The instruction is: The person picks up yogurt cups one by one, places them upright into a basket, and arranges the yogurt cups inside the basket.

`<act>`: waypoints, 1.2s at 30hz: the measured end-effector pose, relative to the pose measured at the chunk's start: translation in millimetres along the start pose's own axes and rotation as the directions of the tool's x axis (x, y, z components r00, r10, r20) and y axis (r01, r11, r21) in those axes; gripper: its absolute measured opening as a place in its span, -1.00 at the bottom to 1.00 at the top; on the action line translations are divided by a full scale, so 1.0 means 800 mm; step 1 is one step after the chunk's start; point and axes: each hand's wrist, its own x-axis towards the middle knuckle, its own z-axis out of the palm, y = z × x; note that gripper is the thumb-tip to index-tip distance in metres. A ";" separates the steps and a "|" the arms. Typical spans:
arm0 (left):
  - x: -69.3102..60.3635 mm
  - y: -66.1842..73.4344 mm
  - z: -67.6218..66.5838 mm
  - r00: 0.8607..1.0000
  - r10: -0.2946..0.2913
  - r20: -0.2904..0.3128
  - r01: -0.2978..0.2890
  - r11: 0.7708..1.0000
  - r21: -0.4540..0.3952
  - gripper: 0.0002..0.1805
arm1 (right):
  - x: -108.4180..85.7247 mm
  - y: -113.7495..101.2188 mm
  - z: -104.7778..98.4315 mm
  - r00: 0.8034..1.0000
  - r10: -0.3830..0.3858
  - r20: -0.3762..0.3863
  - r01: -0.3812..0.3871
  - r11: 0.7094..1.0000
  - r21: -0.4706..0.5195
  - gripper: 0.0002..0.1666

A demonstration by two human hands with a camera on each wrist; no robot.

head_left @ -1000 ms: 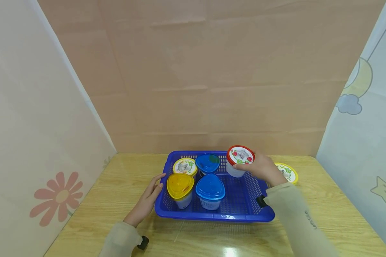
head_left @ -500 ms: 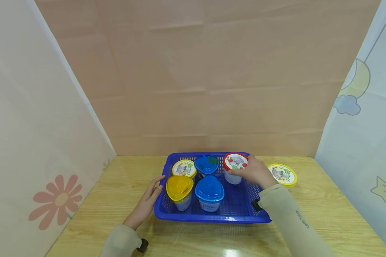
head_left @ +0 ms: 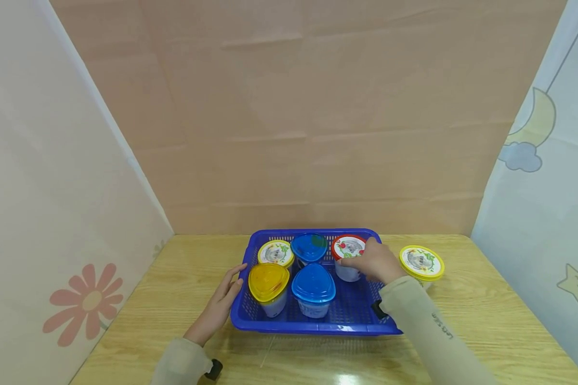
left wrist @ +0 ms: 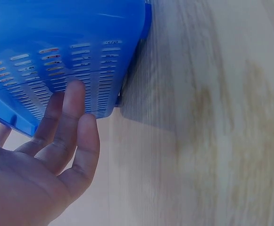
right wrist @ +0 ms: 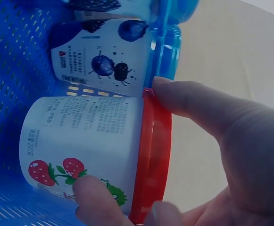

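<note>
My right hand (head_left: pixel 377 262) grips a white tub with a red lid (head_left: pixel 348 247), and strawberries are printed on its side (right wrist: pixel 82 146). Its thumb lies at the lid's edge, its fingertips on the tub's side. The tub stands inside a blue slotted basket (head_left: pixel 318 327), at the back right, beside a tub with a blue lid (head_left: pixel 309 247). At the basket's left rim, my left hand (head_left: pixel 217 307) rests with loosely extended fingers against the outer wall (left wrist: pixel 99 70); part of that hand is out of the left wrist view.
Also in the basket are another blue-lidded tub (head_left: pixel 314 283), a tub with a triangular yellow lid (head_left: pixel 268 282) and one with a round yellow-rimmed lid (head_left: pixel 276 252). A similar yellow-rimmed tub (head_left: pixel 421 262) stands outside on the wooden table (head_left: pixel 481 315), right of the basket.
My right hand has lowered the red-lidded tub into the basket, slightly leftward. More of the yellow-rimmed tub outside shows. The left hand has stayed at the rim.
</note>
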 end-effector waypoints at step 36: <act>0.003 -0.006 0.001 1.000 0.010 0.005 -0.010 1.000 -0.007 -0.55 | 0.005 -0.003 0.009 0.996 0.074 0.053 -0.073 0.997 -0.018 0.10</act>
